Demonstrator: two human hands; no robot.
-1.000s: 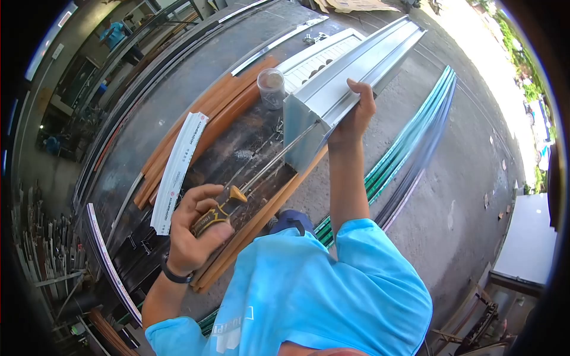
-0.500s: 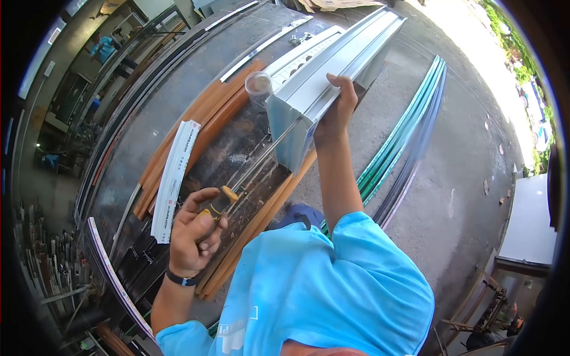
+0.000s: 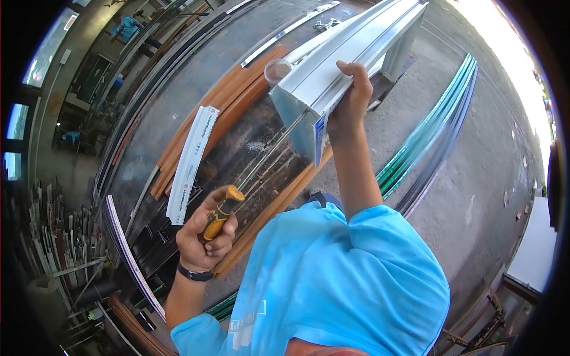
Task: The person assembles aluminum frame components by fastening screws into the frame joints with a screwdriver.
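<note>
My left hand [image 3: 196, 240], with a dark band at the wrist, is closed around the yellow-and-black handle of a long screwdriver [image 3: 217, 218]. Its thin shaft runs up to the near end of a white metal profile frame [image 3: 332, 74], where the tip meets a corner. My right hand [image 3: 351, 98] grips the frame's side, thumb on top and the other fingers hidden behind it. A blue label [image 3: 320, 132] shows on the frame's end. Close to that end stands a clear plastic tub [image 3: 277, 71].
Brown profiles [image 3: 222, 113] and a white printed strip [image 3: 193, 163] lie on the dark worktable [image 3: 163, 98]. Green-wrapped profiles [image 3: 427, 127] rest on the floor to the right. Offcuts [image 3: 62, 246] stand at lower left. Another person [image 3: 126, 28] is in the background.
The view has shifted, so most things sit further right. My left fingers have changed position around the screwdriver handle, showing more of it. My right hand still holds the frame.
</note>
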